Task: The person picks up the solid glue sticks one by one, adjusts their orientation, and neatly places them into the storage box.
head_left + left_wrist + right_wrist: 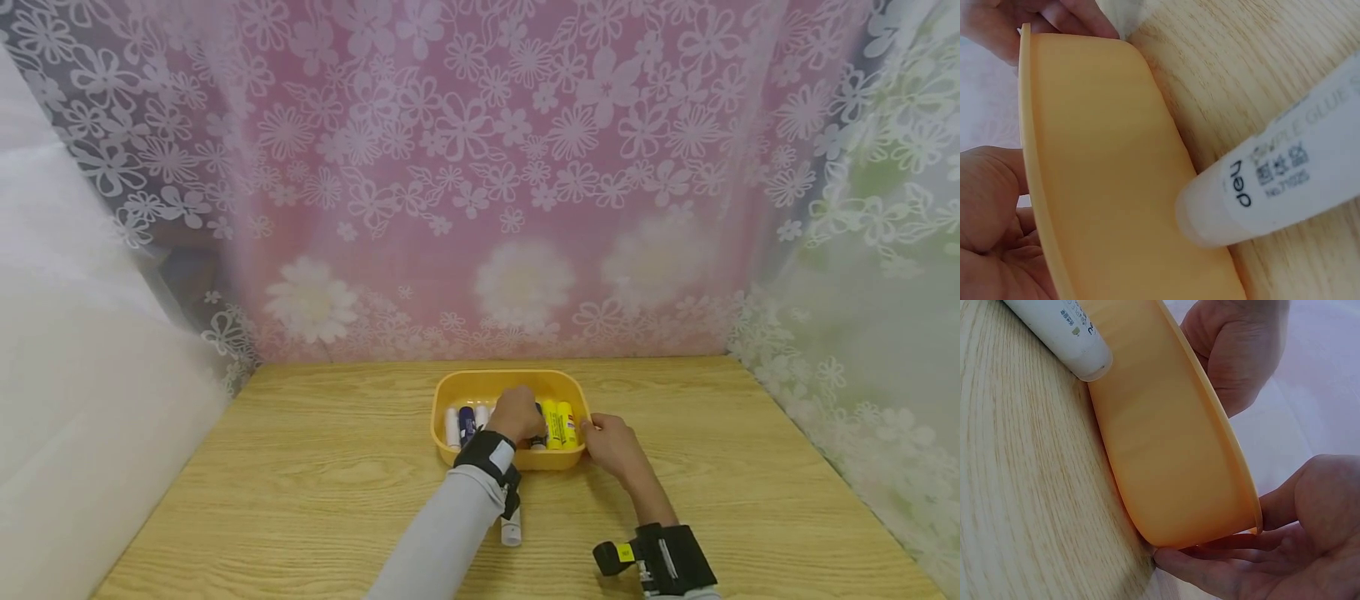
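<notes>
A yellow plastic basket holds a row of glue sticks: a white one, a dark blue one and yellow ones among them. My left hand reaches down inside it, over the middle of the row and beside a dark tube. The basket's wall hides its fingertips in the left wrist view, so I cannot tell if it holds a tube. At the right end, my right hand grips the basket, thumb at the rim and fingers beneath.
A white glue stick, printed with "deli" in the left wrist view, lies on the wooden table in front of the basket, partly behind my left wrist strap. Flowered translucent curtains hang behind the table and along its sides.
</notes>
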Action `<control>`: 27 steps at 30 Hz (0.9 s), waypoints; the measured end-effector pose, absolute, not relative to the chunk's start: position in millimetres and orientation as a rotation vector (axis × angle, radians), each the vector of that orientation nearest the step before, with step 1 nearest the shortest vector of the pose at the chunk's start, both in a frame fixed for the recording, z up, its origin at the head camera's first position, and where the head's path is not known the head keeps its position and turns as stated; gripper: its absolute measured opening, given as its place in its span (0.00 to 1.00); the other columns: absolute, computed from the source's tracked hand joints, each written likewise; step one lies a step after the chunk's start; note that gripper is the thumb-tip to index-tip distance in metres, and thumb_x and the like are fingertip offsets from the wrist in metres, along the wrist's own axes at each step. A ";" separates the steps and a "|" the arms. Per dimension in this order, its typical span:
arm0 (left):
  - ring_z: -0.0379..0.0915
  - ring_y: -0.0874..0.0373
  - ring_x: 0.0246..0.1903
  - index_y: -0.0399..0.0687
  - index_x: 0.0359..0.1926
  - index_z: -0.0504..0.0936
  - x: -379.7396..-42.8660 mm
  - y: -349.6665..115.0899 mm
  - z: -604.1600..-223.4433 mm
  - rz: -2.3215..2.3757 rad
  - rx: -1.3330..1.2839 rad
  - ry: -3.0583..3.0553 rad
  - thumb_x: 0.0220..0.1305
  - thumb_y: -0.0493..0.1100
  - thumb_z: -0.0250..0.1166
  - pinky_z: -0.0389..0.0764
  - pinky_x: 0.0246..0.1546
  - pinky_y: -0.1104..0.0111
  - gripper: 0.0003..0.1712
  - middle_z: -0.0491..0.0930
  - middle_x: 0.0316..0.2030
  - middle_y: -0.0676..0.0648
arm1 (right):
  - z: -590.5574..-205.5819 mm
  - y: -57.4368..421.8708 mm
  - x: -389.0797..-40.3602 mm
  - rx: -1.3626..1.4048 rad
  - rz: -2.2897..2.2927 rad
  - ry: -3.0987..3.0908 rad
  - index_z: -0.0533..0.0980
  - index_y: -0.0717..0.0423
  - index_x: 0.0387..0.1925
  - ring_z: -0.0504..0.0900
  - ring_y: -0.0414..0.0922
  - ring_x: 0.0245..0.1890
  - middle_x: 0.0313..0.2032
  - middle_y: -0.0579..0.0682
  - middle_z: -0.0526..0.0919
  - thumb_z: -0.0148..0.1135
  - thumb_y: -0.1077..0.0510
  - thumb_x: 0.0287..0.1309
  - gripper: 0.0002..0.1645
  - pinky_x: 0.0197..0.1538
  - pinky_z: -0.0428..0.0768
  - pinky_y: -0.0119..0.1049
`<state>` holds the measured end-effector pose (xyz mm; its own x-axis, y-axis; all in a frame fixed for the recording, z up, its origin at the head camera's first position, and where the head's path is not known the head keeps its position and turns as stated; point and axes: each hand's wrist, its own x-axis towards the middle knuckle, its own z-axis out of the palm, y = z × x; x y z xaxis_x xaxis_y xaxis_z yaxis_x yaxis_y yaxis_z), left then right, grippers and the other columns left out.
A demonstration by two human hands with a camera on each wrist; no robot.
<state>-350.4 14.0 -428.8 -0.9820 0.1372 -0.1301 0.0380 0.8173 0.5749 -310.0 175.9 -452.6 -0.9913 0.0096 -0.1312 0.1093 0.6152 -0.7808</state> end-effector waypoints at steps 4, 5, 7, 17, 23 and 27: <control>0.71 0.56 0.22 0.38 0.31 0.84 -350.9 14.2 -429.0 0.866 0.160 2.858 0.57 0.36 0.73 0.75 0.22 0.70 0.06 0.75 0.22 0.48 | -451.4 175.8 -309.7 0.095 -1.323 2.727 0.74 0.72 0.60 0.83 0.49 0.37 0.40 0.59 0.84 0.44 0.56 0.76 0.25 0.35 0.80 0.34; 0.71 0.56 0.22 0.38 0.30 0.84 -350.8 14.2 -428.9 0.863 0.163 2.861 0.57 0.36 0.73 0.74 0.22 0.70 0.06 0.74 0.22 0.48 | -450.9 175.7 -309.4 0.091 -1.322 2.729 0.74 0.72 0.60 0.83 0.49 0.37 0.40 0.60 0.84 0.44 0.56 0.76 0.25 0.35 0.80 0.34; 0.70 0.56 0.22 0.38 0.30 0.84 -350.7 14.3 -428.7 0.861 0.167 2.864 0.57 0.36 0.73 0.74 0.22 0.70 0.06 0.74 0.22 0.48 | -451.2 175.7 -309.4 0.095 -1.329 2.722 0.74 0.72 0.60 0.83 0.49 0.38 0.41 0.60 0.84 0.44 0.56 0.76 0.25 0.35 0.80 0.34; 0.72 0.56 0.23 0.37 0.33 0.85 -351.5 13.0 -428.4 0.858 0.187 2.849 0.57 0.38 0.74 0.76 0.24 0.70 0.08 0.76 0.23 0.48 | -453.5 176.2 -309.8 0.105 -1.340 2.708 0.73 0.72 0.61 0.84 0.49 0.39 0.44 0.61 0.84 0.44 0.57 0.76 0.25 0.37 0.82 0.36; 0.63 0.59 0.18 0.40 0.24 0.80 -352.3 5.9 -425.5 0.858 0.215 2.846 0.61 0.41 0.72 0.66 0.20 0.71 0.13 0.65 0.17 0.52 | -453.5 175.4 -310.2 0.113 -1.329 2.707 0.73 0.71 0.62 0.83 0.49 0.40 0.44 0.61 0.84 0.44 0.56 0.76 0.26 0.38 0.82 0.36; 0.55 0.61 0.13 0.45 0.12 0.68 -353.1 1.1 -421.7 0.867 0.249 2.846 0.63 0.40 0.70 0.58 0.15 0.72 0.26 0.55 0.12 0.54 | -453.2 175.5 -310.3 0.126 -1.330 2.692 0.72 0.71 0.62 0.83 0.50 0.42 0.45 0.61 0.83 0.44 0.55 0.76 0.26 0.39 0.82 0.37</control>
